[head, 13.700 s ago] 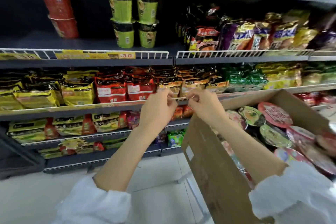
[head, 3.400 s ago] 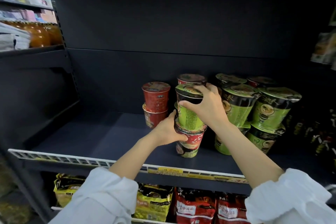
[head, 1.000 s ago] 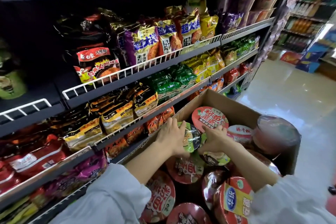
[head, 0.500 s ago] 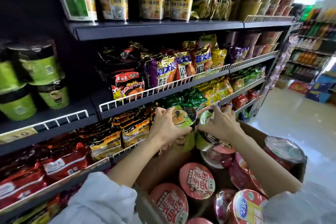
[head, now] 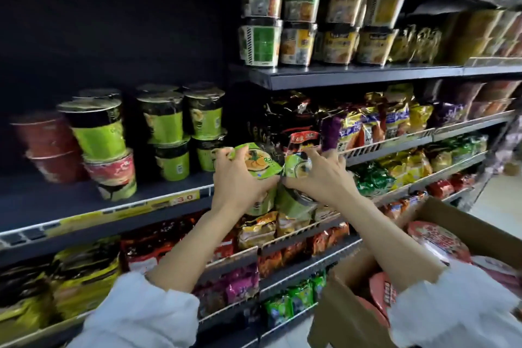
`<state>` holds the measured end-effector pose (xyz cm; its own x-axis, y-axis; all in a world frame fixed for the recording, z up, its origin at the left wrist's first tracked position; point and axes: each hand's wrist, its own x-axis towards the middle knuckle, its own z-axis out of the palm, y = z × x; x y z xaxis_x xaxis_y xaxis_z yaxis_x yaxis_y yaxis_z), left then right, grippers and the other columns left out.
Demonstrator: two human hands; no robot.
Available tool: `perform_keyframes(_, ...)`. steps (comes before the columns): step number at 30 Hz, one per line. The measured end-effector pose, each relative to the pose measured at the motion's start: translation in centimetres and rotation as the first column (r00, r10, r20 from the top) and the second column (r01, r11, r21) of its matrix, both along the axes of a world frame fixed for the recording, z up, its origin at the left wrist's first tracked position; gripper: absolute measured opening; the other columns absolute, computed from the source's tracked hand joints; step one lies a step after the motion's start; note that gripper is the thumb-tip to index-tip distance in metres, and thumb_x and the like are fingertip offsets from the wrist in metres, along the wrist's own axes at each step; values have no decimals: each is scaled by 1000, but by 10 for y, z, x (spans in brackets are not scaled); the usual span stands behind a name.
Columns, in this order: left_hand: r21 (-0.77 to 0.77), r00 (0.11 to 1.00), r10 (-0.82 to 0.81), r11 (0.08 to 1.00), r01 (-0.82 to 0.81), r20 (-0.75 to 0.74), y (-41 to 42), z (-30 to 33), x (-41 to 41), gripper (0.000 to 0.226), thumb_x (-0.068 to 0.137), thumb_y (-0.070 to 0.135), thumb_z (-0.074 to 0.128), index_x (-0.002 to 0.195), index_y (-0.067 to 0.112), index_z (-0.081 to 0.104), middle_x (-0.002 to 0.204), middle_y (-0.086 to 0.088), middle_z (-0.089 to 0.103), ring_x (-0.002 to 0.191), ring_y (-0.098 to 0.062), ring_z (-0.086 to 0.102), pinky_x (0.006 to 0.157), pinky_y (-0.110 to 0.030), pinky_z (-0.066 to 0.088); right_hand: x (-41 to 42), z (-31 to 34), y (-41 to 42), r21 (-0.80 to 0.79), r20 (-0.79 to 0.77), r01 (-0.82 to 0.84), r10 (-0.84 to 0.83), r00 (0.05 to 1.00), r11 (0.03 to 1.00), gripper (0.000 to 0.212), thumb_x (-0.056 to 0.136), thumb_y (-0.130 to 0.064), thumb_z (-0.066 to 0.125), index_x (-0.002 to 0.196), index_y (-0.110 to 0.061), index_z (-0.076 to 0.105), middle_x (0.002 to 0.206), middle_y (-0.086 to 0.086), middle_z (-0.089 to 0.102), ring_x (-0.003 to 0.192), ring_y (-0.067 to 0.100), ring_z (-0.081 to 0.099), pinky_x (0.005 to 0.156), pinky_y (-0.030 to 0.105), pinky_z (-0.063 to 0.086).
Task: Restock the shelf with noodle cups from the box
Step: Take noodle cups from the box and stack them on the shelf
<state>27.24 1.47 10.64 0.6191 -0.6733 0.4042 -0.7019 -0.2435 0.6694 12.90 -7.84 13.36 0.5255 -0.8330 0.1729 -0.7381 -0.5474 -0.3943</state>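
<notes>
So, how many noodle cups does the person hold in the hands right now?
2. One green cup is gripped by the left hand, a second green cup by the right hand, side by side before the shelf. No further held cup shows.

Open room lies on the dark shelf along its front strip and left end, ahead of the stacked green cups and the red cups. A green-on-red stack stands forward, narrowing that strip. The wire front rail rises along the shelf edge. To the right, snack bags fill the neighbouring bay. The upper shelf overhangs there.
</notes>
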Motion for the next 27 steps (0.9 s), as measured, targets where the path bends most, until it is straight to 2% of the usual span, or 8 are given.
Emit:
perform_keyframes(3, -41, 995, 95, 995, -96, -20, 52, 2, 48, 88, 63, 58, 76, 137, 23, 40, 132, -3, 30, 126, -23, 38, 107, -39, 36, 53, 1, 40, -19, 54, -88, 89, 995, 996, 95, 70, -68, 60, 148, -32, 20, 148, 13, 24, 138, 37, 17, 103, 51, 35)
perform_keyframes(7, -119, 969, 243, 962, -247, -44, 124, 6, 104, 83, 62, 58, 77, 131, 26, 43, 130, -3, 33, 124, -22, 38, 105, -34, 35, 121, 8, 92, -45, 146, -240, 244, 959, 970, 84, 72, -65, 61, 144, -34, 29, 139, 10, 35, 130, 32, 28, 99, 44, 38)
perform_keyframes(11, -156, 921, 384, 908, -390, -64, 183, 2, 162, 83, 56, 61, 77, 127, 28, 47, 127, -4, 38, 121, -25, 43, 103, -44, 40, 188, 18, 135, -40, 265, -391, 387, 883, 920, 83, 65, -71, 58, 136, -32, 45, 136, 5, 46, 129, 27, 38, 103, 46, 39)
perform_keyframes(14, -179, 879, 471, 861, -476, -71, 216, -3, 202, 84, 53, 64, 74, 125, 30, 48, 126, -2, 37, 119, -25, 46, 100, -46, 42, 232, 25, 161, -56, 345, -480, 468, 814, 876, 86, 62, -72, 58, 135, -27, 49, 138, 2, 48, 130, 23, 39, 106, 43, 37)
perform_keyframes(16, -188, 859, 508, 839, -511, -70, 230, -4, 226, 80, 56, 58, 78, 125, 28, 49, 123, 1, 36, 119, -23, 45, 100, -47, 42, 259, 29, 175, -63, 356, -528, 513, 781, 847, 79, 67, -66, 61, 135, -28, 49, 140, 1, 46, 131, 23, 37, 108, 42, 35)
perform_keyframes(20, -208, 836, 541, 811, -547, -90, 244, -5, 272, 78, 58, 48, 82, 124, 24, 48, 121, 2, 34, 118, -23, 45, 101, -47, 41, 310, 38, 192, -133, 366, -597, 599, 712, 791, 80, 63, -69, 59, 133, -29, 52, 140, 3, 48, 131, 23, 40, 107, 46, 35)
perform_keyframes(25, -189, 814, 558, 792, -580, -160, 248, 0, 316, 78, 52, 56, 72, 119, 24, 48, 120, 3, 34, 113, -21, 49, 99, -44, 44, 359, 49, 203, -186, 289, -656, 679, 675, 732, 75, 68, -65, 63, 133, -31, 51, 145, 2, 43, 135, 22, 35, 109, 47, 32)
perform_keyframes(27, -173, 814, 560, 795, -581, -157, 251, 2, 331, 78, 53, 52, 74, 121, 23, 48, 122, 0, 35, 113, -21, 49, 99, -44, 44, 374, 51, 206, -194, 262, -674, 700, 664, 712, 72, 70, -60, 66, 134, -31, 51, 146, 2, 40, 136, 22, 33, 111, 45, 29)
